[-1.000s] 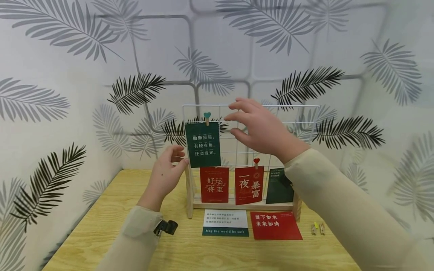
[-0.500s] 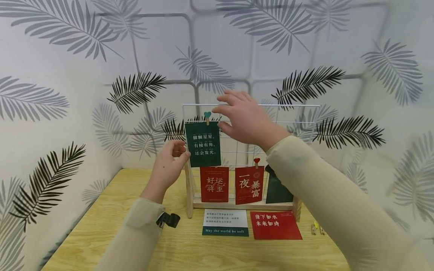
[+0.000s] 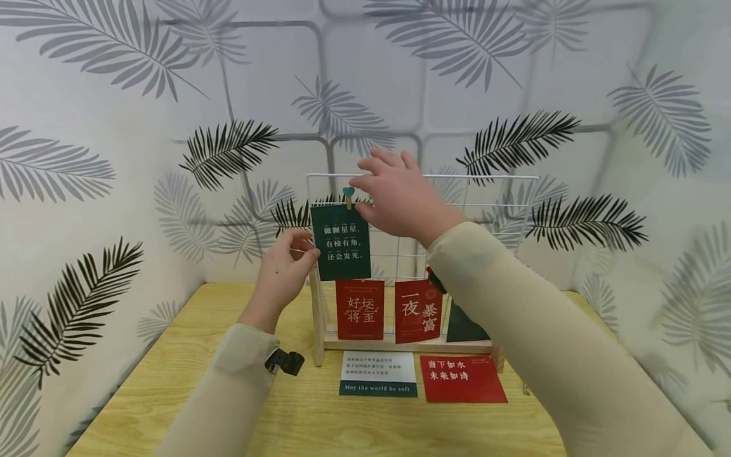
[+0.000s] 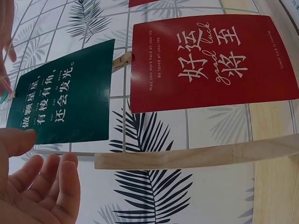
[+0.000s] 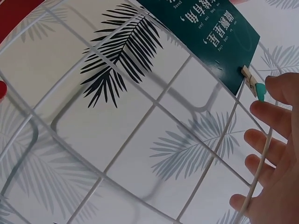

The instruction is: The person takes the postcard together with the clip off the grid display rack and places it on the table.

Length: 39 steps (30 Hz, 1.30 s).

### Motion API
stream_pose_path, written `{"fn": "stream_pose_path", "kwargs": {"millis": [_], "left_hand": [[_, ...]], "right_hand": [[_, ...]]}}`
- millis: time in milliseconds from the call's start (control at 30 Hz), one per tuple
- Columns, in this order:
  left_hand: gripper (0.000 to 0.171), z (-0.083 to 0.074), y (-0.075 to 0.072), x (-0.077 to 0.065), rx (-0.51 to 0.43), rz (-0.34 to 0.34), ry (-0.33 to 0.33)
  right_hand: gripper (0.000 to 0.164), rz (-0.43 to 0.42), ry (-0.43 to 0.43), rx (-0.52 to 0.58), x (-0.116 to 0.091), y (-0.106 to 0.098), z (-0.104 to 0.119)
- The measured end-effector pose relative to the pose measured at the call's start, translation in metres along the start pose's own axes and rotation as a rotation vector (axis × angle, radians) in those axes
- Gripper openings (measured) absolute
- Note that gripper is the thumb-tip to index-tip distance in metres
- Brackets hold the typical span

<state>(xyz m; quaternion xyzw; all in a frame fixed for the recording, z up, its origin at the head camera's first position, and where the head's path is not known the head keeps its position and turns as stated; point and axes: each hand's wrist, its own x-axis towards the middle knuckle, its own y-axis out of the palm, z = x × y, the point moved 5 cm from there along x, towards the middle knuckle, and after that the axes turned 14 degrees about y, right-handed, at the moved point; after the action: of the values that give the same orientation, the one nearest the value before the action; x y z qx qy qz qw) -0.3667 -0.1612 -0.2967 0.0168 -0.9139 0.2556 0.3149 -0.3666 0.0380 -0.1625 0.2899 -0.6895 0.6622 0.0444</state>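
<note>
A dark green card [image 3: 341, 244] with white characters hangs at the upper left of a white wire grid [image 3: 474, 204], under a wooden clip with a teal heart [image 3: 348, 192]. My left hand [image 3: 285, 270] is at the card's left edge; in the left wrist view its thumb [image 4: 21, 140] overlaps the card's edge, and the fingers [image 4: 67, 179] curve loosely below. My right hand [image 3: 402, 197] is at the top of the grid beside the clip. In the right wrist view the thumb and forefinger are spread around the teal heart [image 5: 260, 91], with no grip visible.
Below hang two red cards, one with "good luck" [image 4: 212, 60] and another [image 3: 418, 311], plus a green card [image 3: 465, 325] partly behind my right sleeve. A wooden base [image 3: 408, 344] supports the grid. A white-and-green card [image 3: 378, 374] and a red card [image 3: 464, 379] lie on the table [image 3: 228, 355].
My right hand has moved left across the grid to the teal-heart clip. My left hand has shifted slightly up and right at the green card's edge. The cards look unmoved.
</note>
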Motion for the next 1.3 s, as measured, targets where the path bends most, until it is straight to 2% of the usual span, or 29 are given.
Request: {"fn": "stream_pose_path", "kwargs": {"millis": [300, 500, 833, 1300], "left_hand": [[0.027, 0.0004, 0.0037, 0.0003, 0.005, -0.045, 0.011], [0.027, -0.0007, 0.0073, 0.0014, 0.02, -0.039, 0.013], [0.024, -0.0027, 0.0094, 0.0027, 0.056, -0.035, 0.002], [0.018, -0.0032, 0.0071, 0.0018, 0.066, -0.053, 0.021]], "right_hand": [[0.044, -0.019, 0.026, -0.035, 0.0049, 0.0037, 0.0076], [0.04, -0.043, 0.045, -0.028, 0.0053, 0.0035, 0.009], [0.025, -0.162, 0.023, 0.034, 0.0008, 0.0031, 0.0094], [0.018, -0.335, 0.031, 0.132, -0.0007, 0.0072, 0.0102]]}}
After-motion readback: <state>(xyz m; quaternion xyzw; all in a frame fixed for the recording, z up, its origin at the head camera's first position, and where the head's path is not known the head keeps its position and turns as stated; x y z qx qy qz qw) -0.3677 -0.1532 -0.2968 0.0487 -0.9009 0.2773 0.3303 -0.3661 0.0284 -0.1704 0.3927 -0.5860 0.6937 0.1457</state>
